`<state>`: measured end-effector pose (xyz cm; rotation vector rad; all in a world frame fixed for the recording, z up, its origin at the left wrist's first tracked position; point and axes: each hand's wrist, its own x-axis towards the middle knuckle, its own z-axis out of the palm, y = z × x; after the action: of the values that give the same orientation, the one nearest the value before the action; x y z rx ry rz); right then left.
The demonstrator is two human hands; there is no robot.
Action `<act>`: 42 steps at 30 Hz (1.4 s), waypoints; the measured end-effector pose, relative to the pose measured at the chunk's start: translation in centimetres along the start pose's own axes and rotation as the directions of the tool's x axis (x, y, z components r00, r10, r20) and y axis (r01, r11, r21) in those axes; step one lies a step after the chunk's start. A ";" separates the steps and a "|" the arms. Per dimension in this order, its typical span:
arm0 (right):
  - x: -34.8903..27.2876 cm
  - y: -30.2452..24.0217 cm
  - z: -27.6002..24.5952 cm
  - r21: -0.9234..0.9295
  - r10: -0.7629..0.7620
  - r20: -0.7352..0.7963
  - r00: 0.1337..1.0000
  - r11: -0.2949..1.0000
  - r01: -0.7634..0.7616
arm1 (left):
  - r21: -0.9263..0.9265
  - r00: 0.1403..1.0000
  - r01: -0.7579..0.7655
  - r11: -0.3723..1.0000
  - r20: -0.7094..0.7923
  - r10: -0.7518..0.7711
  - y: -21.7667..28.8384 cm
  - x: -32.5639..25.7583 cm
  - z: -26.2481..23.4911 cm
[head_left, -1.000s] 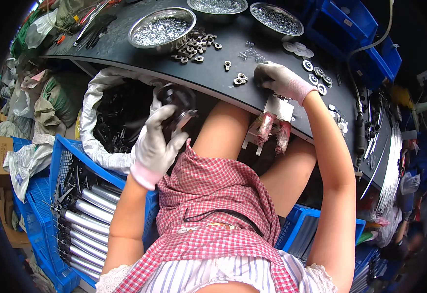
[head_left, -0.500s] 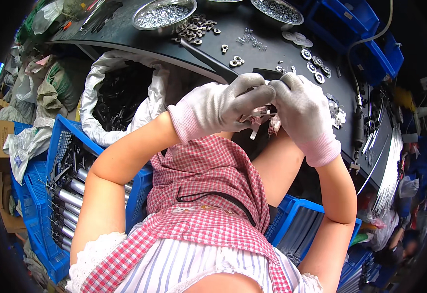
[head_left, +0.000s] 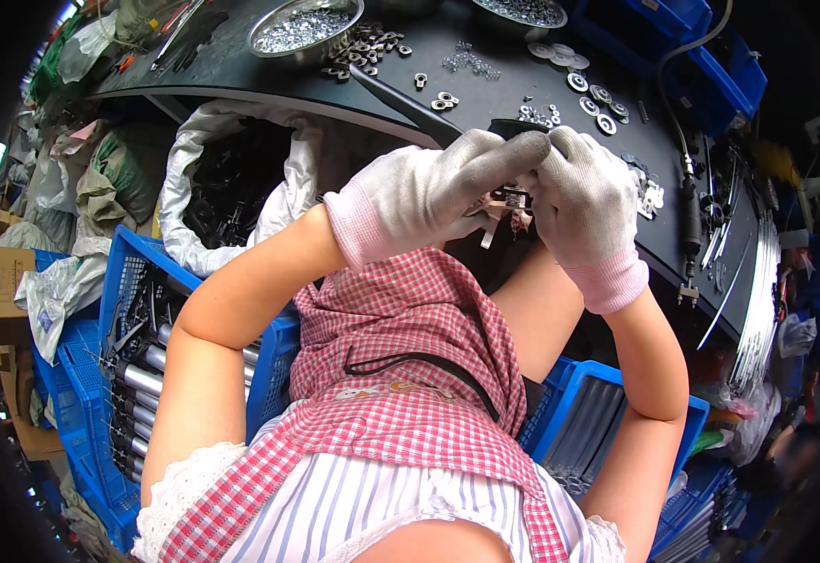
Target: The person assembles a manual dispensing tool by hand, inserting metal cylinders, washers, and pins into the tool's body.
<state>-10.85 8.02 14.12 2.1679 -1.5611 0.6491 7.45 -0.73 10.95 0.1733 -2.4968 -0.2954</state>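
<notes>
Both my hands wear grey-white knitted gloves with pink cuffs and meet just over the table's near edge. My left hand (head_left: 447,186) is closed, its index finger stretched along the top toward the right hand. My right hand (head_left: 586,192) is closed too, thumb and fingers pinched together against the left fingertips. Below the fingers a small metal assembly (head_left: 502,205) shows between the hands; the fingers cover much of it. Behind the left hand a long black tapered piece (head_left: 396,99) slants over the table edge. Its lower end is hidden by that hand.
On the dark table (head_left: 485,94) stand steel bowls of small parts (head_left: 302,30), with metal links (head_left: 367,49), springs (head_left: 471,61) and round discs (head_left: 578,83) nearby. A white sack (head_left: 180,178) of black parts and blue crates (head_left: 126,253) flank my lap. An air tool (head_left: 689,225) hangs right.
The left index finger has straightened across to the right fingertips. The metal assembly shows more openly beneath the hands. The whole view has shifted slightly.
</notes>
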 end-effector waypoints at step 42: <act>-15.5 8.5 -6.2 0.869 0.901 0.100 0.421 -0.285 0.404 | -0.992 0.865 0.102 -0.078 0.127 -0.486 2.2 -0.4 3.0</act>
<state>-24.03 20.84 10.66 0.7311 -0.8243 3.6282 5.90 2.00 8.94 0.1376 -1.2743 -2.0512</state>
